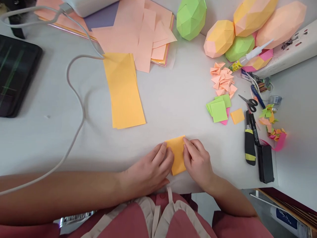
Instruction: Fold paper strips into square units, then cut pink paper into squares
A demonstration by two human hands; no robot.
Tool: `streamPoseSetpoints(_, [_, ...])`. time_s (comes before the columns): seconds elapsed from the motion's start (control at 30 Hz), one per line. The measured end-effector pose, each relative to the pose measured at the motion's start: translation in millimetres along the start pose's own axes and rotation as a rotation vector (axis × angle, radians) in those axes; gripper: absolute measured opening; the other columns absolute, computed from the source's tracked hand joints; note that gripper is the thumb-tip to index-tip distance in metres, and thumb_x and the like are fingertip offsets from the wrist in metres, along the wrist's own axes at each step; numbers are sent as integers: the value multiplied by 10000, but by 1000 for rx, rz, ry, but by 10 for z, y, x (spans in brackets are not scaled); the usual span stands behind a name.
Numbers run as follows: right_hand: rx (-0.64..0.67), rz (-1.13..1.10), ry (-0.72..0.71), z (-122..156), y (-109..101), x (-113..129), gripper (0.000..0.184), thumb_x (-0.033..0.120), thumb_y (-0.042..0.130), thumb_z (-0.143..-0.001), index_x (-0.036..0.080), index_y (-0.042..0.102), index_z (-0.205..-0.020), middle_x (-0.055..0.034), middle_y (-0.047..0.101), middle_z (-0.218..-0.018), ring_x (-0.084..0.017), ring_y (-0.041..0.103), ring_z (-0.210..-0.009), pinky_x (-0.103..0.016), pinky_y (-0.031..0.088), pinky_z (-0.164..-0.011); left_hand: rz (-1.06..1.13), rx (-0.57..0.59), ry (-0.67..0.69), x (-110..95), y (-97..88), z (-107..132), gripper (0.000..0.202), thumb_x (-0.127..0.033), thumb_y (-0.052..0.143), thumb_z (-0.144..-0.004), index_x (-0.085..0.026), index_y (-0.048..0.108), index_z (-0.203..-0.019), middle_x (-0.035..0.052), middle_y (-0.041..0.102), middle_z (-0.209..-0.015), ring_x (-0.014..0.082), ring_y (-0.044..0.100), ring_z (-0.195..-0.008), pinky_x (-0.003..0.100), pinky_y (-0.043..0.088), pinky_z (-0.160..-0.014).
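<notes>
A small orange paper (177, 154) lies on the white table (168, 99) near its front edge, folded into a narrow upright rectangle. My left hand (150, 172) presses its fingertips on the paper's left edge. My right hand (196, 162) holds the right edge with curled fingers. Both hands flank the paper and pin it to the table.
A long orange strip stack (123, 91) lies behind the hands. Pink sheets (138, 33) sit at the back. Green squares (219, 109), pink folded pieces (223, 79), scissors (249, 102), a utility knife (250, 140), glue (250, 56) and paper polyhedra (218, 36) are right. A tablet (15, 72) and cable (79, 109) are left.
</notes>
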State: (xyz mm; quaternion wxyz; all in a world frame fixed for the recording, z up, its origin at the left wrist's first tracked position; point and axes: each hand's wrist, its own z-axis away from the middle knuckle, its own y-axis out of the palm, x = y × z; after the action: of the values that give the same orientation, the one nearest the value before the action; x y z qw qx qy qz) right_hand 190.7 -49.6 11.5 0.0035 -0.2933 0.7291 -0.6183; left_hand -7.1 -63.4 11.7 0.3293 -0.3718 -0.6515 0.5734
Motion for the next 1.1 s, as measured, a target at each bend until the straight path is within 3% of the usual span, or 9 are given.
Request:
streamPoseSetpoints(0.5, [24,4,-5,21,-1,2,394,39,395,-889,139,530,-1245,-47,557,-803,-106,554,-632,-218,487,-515,128,2,-12,26,33,2,597,-534,468,-871,-42,575,-1191,156,584,-1131,334,471,-1189,442,333,-1052])
streamPoseSetpoints(1.1, [24,-10,-3,19,3,-10,421,30,399,-878,140,535,-1261,-49,559,-808,-120,573,-653,-227,506,-536,108,8,-5,24,26,2,601,-530,456,-873,-35,561,-1199,160,576,-1129,336,470,-1171,453,341,-1036])
